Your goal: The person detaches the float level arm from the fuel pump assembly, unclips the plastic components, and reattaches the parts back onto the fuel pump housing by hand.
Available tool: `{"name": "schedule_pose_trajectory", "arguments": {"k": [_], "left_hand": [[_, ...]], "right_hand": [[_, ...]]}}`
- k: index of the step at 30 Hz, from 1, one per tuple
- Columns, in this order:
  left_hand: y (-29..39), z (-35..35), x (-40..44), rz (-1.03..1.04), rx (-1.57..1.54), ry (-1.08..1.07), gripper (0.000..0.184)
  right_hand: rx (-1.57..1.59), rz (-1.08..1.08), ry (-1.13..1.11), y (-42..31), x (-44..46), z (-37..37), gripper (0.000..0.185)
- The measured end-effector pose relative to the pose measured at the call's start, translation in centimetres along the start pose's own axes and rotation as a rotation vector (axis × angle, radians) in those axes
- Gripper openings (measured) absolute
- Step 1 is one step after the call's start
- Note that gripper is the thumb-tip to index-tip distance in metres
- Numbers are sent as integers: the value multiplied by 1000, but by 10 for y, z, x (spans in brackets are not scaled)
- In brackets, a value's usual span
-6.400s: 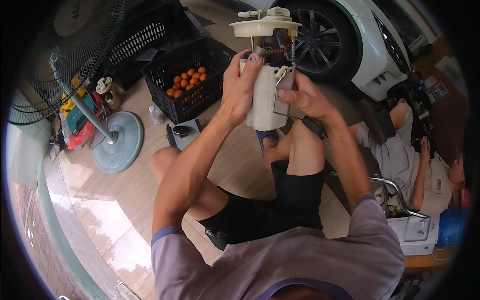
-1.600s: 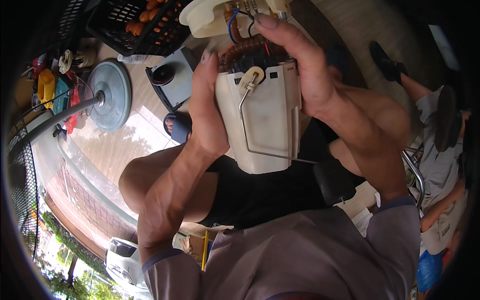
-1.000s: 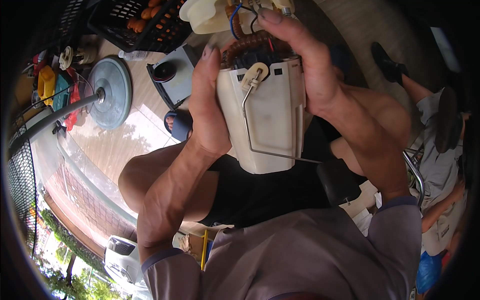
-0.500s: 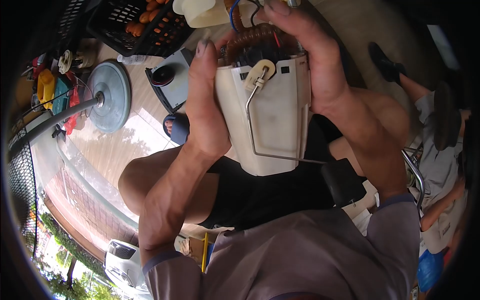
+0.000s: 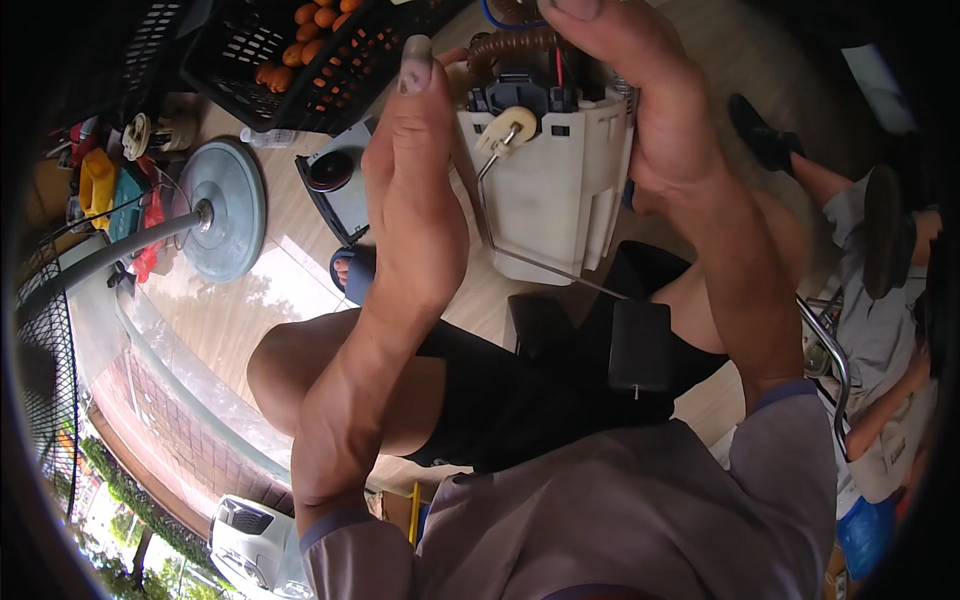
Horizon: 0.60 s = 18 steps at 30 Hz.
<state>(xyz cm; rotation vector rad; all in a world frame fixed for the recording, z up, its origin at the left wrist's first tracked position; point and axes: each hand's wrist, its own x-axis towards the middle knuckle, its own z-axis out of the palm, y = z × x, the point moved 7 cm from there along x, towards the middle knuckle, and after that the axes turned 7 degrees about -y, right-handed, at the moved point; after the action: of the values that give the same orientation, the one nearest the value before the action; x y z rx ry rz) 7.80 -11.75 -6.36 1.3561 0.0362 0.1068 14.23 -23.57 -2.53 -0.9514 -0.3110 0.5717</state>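
Observation:
A fuel pump module (image 5: 555, 185) with an off-white plastic housing hangs between my two hands, above my lap. Its ribbed brown hose (image 5: 510, 42) and red and blue wires show at the top. From a cream pivot on its front, a bent metal rod runs down to a black float (image 5: 640, 345). My left hand (image 5: 415, 190) is curled along the module's left side, thumb upright and most fingers hidden behind. On the other side my right hand (image 5: 665, 110) grips the upper edge, with its thumb over the top near the hose; its other fingers are hidden.
A black crate (image 5: 270, 75) with orange fruit stands at the upper left. Near it are a round grey stand base (image 5: 215, 210) and a grey box-like part (image 5: 345, 180) on the floor. Another person's leg (image 5: 825, 180) and metal chair frame (image 5: 830, 345) are at the right.
The module has moved up and away from my lap, turning slightly, so its housing looks smaller. The float has swung left. My left thumb has shifted upward.

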Motion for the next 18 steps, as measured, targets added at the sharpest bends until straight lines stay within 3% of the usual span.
{"name": "schedule_pose_trajectory", "arguments": {"k": [4, 8, 11, 12, 18], "left_hand": [[-3, -12, -10, -43, -79, 12, 38], [-4, -19, -20, 5, 63, 40, 27], [-12, -10, -21, 43, 46, -59, 28], [-11, -7, -20, 32, 178, -101, 29], [-18, 3, -18, 6, 143, -63, 27]], "right_hand": [[-332, -101, 27, -22, -3, 4, 52], [-547, -343, -52, -39, -9, 0, 56], [-578, -541, -17, -41, -10, 1, 62], [-606, -550, -1, -41, -12, 1, 62], [-758, -619, -18, -46, -13, -7, 61]]}}
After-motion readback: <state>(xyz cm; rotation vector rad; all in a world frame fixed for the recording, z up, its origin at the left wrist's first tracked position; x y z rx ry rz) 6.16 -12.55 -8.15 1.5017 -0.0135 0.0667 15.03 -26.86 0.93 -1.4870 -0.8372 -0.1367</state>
